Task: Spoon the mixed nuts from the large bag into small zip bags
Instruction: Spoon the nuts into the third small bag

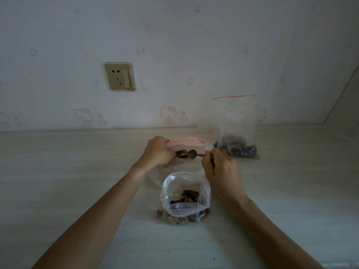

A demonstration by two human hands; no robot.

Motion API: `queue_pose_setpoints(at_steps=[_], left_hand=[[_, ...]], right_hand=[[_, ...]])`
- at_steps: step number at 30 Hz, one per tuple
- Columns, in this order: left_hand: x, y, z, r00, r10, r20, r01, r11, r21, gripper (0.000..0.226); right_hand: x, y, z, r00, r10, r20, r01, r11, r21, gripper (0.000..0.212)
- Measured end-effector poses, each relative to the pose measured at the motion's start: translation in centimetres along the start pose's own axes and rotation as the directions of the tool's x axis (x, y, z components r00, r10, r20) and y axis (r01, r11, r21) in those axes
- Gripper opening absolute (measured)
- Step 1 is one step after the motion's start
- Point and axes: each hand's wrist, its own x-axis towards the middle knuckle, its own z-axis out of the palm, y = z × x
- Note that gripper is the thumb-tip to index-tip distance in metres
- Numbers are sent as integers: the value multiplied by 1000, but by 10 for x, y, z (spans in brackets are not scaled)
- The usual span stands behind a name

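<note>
My left hand (158, 151) grips the left edge of a small clear zip bag (186, 145) with a pink seal strip, holding its mouth open above the table. My right hand (219, 167) pinches the handle of a metal spoon (192, 153); the spoon's bowl sits at the bag's mouth, with a clump of nuts (182, 153) just left of it inside the bag. The large clear bag (185, 199) stands open in front of me, mixed nuts at its bottom.
A filled zip bag (236, 131) with a red seal line stands upright near the wall at the back right. A wall socket (119, 76) is on the wall above the pale tabletop (77, 171). A corner wall closes the far right.
</note>
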Motion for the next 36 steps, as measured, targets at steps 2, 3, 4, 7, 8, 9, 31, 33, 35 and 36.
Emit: queue_pose_setpoints(at_steps=[2,3,4,7,8,9,31,33,35,36], left_hand=[[-1,0,1,1000,20,-4,-20,1000,17,15],[-1,0,1,999,32,-11,-31,999,12,15],[-2,1,1,999,42,-17,-42,999,-5,14],[-2,2,-1,998,58,-17,-59,996,-61,10],[-1,2,-1,998,58,-5,-58,995,-78,9],[-1,2,-1,998,54,9,-53,993,-101,9],[4,-1,-6,943,-26,332,186,868,-460,41],[5,-1,-7,956,-22,292,147,899,-412,39],[5,0,-7,967,-21,254,119,918,-379,39],[6,0,-7,970,-20,241,112,921,-373,37]], right_hand=[[-1,1,1,1000,10,17,-10,1000,9,35],[-2,1,2,999,15,31,-16,1000,9,35],[-2,1,3,999,21,44,-22,1000,7,35],[-1,2,5,996,71,45,-71,997,4,38],[-1,3,6,993,106,43,-107,994,21,39],[-1,5,7,987,154,50,-156,987,47,41],[16,13,-12,589,632,503,-806,425,411,44],[16,14,-14,578,631,517,-814,403,418,43],[15,15,-18,564,634,529,-823,382,420,42],[15,16,-20,559,632,537,-826,373,422,42]])
